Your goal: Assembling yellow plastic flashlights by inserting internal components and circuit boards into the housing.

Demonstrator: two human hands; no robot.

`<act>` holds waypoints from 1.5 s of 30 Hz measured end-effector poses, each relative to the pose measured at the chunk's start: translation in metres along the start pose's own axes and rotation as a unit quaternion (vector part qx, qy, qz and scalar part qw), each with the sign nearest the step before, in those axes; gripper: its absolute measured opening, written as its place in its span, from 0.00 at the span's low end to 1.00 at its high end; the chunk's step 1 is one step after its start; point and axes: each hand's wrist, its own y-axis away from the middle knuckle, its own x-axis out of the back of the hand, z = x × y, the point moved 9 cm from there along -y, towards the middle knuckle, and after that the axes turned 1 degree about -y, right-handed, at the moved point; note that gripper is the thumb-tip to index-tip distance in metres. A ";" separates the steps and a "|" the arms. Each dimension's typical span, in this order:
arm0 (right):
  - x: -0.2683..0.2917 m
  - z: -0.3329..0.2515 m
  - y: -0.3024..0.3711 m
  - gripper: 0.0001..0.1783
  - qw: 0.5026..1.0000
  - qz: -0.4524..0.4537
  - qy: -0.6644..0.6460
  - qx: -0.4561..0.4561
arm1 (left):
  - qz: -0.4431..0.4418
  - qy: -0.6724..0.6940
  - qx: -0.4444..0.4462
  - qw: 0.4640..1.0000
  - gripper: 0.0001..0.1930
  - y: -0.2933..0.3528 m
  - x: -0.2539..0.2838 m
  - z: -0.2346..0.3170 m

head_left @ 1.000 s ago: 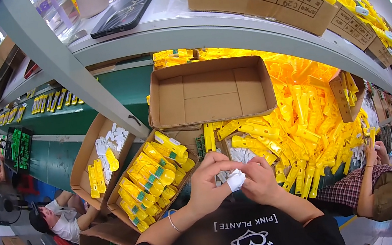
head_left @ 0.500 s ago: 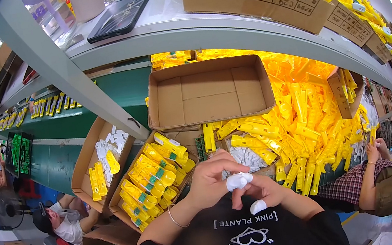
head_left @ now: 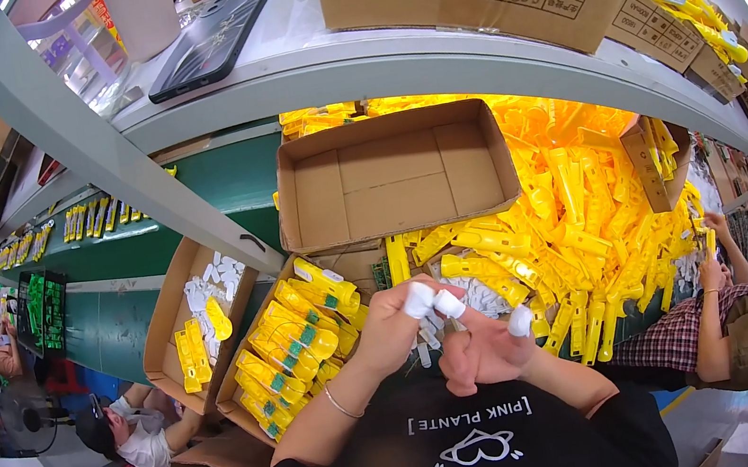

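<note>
My left hand [head_left: 390, 332] is in front of my chest, its fingers curled and pressed together. A white fingertip cover [head_left: 419, 299] shows at its tip; whether anything is pinched there is hidden. Close beside it, my right hand [head_left: 486, 351] has its index finger and thumb stretched apart and the other fingers bent. White covers sit on that index fingertip [head_left: 449, 304] and thumb [head_left: 519, 320]. Beyond my hands lie small white parts [head_left: 473, 294] and a large heap of yellow plastic casings [head_left: 574, 224].
An open cardboard box [head_left: 400, 182] stands ahead under a metal shelf [head_left: 427, 68]. To the left, one carton [head_left: 290, 350] holds yellow casings with green boards, another [head_left: 211, 299] white parts. A slanted post [head_left: 108, 142] rises there. Co-workers sit left and right [head_left: 727, 327].
My hands have shifted upward, toward the white parts. The right index finger has straightened, and the right thumb has lifted away to the right. The whole view has tilted slightly.
</note>
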 end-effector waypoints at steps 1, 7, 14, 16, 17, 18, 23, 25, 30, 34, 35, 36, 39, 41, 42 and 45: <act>0.000 -0.001 -0.002 0.49 0.999 0.002 -0.043 0.008 | -0.002 0.000 0.000 1.000 0.13 -0.002 0.001 0.000; -0.006 0.002 -0.003 0.53 0.990 -0.056 -0.131 -0.001 | -0.104 -0.140 -0.093 0.980 0.17 -0.004 -0.003 0.007; -0.001 0.003 -0.003 0.57 0.975 -0.051 -0.216 -0.003 | -0.111 -0.034 -0.025 0.993 0.20 -0.005 0.006 0.001; -0.002 0.001 -0.005 0.56 0.974 -0.056 -0.221 -0.005 | -0.161 -0.064 -0.036 0.984 0.21 -0.007 0.005 -0.001; -0.002 0.001 -0.006 0.56 0.972 -0.060 -0.228 -0.006 | -0.159 -0.062 -0.036 0.985 0.21 -0.008 0.007 0.000; -0.001 0.001 -0.007 0.56 0.972 -0.058 -0.230 -0.007 | -0.168 -0.053 -0.019 0.984 0.21 -0.010 0.007 -0.001; -0.002 -0.010 -0.011 0.53 0.962 -0.081 -0.258 0.044 | -0.138 0.028 0.013 0.990 0.23 -0.013 0.013 -0.010; -0.002 -0.013 -0.013 0.53 0.965 -0.061 -0.252 0.046 | -0.076 0.033 -0.040 0.996 0.21 -0.012 0.022 -0.009; -0.001 -0.018 -0.015 0.53 0.968 -0.056 -0.236 0.059 | 0.061 -0.270 -0.287 0.917 0.14 0.013 0.023 0.037; -0.009 -0.022 -0.022 0.53 0.967 -0.070 -0.239 0.059 | 0.079 -0.461 -0.394 0.791 0.15 0.034 -0.003 0.055; -0.012 -0.022 -0.023 0.53 0.966 -0.075 -0.239 0.059 | 0.080 -0.481 -0.418 0.766 0.16 0.038 -0.007 0.056; -0.014 -0.020 -0.024 0.53 0.966 -0.072 -0.240 0.057 | 0.083 -0.480 -0.416 0.768 0.16 0.039 -0.008 0.054; -0.007 -0.006 -0.026 0.56 0.980 -0.011 -0.200 0.015 | 0.068 -0.504 -0.465 0.725 0.22 0.048 -0.021 0.053; -0.004 -0.007 -0.024 0.57 0.978 -0.025 -0.204 0.035 | 0.071 -0.527 -0.467 0.707 0.24 0.047 -0.023 0.051; -0.005 -0.006 -0.023 0.57 0.978 -0.023 -0.204 0.034 | 0.058 -0.525 -0.475 0.704 0.24 0.049 -0.026 0.050; -0.016 -0.013 -0.022 0.58 0.977 -0.042 -0.204 0.048 | 0.043 -0.522 -0.487 0.699 0.24 0.052 -0.027 0.051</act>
